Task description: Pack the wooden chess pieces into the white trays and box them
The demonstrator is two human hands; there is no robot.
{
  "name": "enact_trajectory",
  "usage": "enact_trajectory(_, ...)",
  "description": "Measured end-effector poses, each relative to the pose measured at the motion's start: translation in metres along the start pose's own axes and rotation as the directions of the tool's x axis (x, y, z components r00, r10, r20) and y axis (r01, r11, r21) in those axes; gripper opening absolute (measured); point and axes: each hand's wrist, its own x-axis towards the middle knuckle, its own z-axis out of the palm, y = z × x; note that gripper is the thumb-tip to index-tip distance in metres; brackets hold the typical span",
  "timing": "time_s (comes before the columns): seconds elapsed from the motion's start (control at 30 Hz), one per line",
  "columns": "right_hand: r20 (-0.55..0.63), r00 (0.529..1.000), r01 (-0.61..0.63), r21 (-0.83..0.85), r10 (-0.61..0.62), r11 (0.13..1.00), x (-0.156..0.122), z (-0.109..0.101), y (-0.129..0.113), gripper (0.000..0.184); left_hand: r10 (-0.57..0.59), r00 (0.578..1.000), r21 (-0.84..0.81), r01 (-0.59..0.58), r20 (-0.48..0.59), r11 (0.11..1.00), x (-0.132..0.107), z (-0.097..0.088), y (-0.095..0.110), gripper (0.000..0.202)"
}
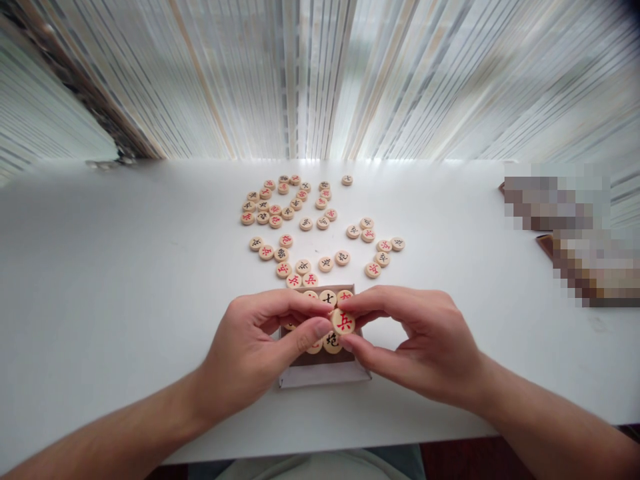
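Both my hands meet over a small open box (325, 377) near the table's front edge. Between them is a round wooden Chinese chess piece (343, 322) with a red character facing up. My right hand (425, 343) pinches it with thumb and index finger from the right. The thumb and fingertips of my left hand (265, 337) close on its left edge. Beneath, more pieces lie in rows in the box, among them a black-marked piece (332, 343) and another black-marked one (328, 298). My fingers hide part of the rows.
Many loose pieces with red or black characters are scattered on the white table (150, 287) beyond the box, including a red-marked piece (373, 269). Pixelated brown-edged items (545, 243) lie at the right. A striped curtain (320, 80) hangs behind the table.
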Motion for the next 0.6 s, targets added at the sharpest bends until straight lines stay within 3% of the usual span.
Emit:
enact_trajectory(0.2, 0.181, 0.983, -0.012, -0.138, 0.037, 0.990, 0.010, -0.022, 0.003, 0.010, 0.055, 0.998, 0.139, -0.051, -0.028, 0.989, 0.001, -0.002, 0.000, 0.013)
enact_trajectory(0.4, 0.439, 0.897, 0.018, -0.133, 0.042, 0.991, 0.011, -0.028, 0.001, 0.013, 0.032, 0.999, 0.143, -0.031, 0.000, 0.989, 0.001, -0.003, -0.001, 0.014)
enact_trajectory(0.6, 0.521, 0.850, 0.016, -0.175, 0.078, 0.984, 0.007, -0.027, 0.004, 0.015, 0.038, 0.999, 0.170, -0.038, 0.002, 0.985, 0.000, -0.004, -0.001, 0.015)
